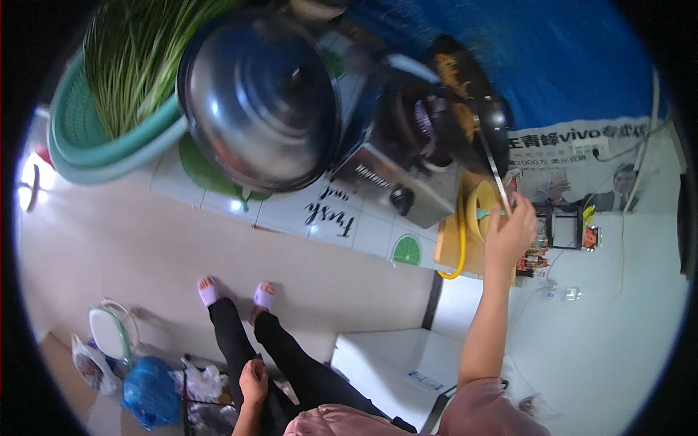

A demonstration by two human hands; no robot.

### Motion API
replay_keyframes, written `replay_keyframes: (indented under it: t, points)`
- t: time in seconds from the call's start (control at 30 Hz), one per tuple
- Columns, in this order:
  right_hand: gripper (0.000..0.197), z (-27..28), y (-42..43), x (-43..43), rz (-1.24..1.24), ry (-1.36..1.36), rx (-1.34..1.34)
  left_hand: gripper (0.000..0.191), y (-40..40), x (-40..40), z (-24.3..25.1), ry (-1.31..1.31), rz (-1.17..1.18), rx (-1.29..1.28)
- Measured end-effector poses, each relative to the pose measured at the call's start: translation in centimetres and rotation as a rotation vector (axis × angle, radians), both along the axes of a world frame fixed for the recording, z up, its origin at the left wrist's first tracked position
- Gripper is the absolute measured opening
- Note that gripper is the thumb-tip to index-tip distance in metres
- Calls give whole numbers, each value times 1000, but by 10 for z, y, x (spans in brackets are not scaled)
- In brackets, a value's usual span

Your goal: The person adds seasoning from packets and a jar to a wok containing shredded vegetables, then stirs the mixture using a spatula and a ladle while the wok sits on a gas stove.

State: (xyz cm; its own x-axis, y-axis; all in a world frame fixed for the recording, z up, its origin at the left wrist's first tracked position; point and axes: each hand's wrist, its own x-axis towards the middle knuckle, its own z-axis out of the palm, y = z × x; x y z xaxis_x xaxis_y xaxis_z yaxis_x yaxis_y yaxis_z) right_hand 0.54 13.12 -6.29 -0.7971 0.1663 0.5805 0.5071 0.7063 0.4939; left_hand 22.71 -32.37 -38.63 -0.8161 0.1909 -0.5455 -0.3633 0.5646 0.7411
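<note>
My right hand (510, 231) is closed around the pale handle of a long metal cooking utensil (493, 163). The far end of this utensil reaches into a dark wok (482, 150), where orange-brown food (458, 82) lies along one side. Beneath the wok stands a gas stove (395, 185) with a steel front, a black knob and a glow at its burner. My left hand (254, 380) hangs low beside my thigh, fingers curled; whether it holds anything cannot be seen. Near my right hand is a yellow bowl (481, 210) with a light green utensil.
A large domed metal lid (259, 103) covers a vessel left of the stove. Long green leafy stalks (136, 71) fill a green basket (114, 155). A yellow hose (462, 240) curves over the counter edge. Bottles (531, 261) stand near the wall; a white appliance (392, 354) is below.
</note>
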Motion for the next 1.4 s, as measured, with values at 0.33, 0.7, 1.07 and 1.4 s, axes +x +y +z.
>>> replay_keyframes:
  t: [0.33,0.7,1.07,1.4]
  points:
    - [34,56,45,21,-119,-106,-747,16,27,-148,136,335,-155,-41]
    - [30,174,56,92,-24,-277,-1050,19,80,-310,276,878,-47,124]
    - [29,56,4,7,-7,73,-932,47,187,-438,342,1148,-241,281]
    - [24,180,84,7,-386,-113,-1073,48,204,-473,336,943,-458,247]
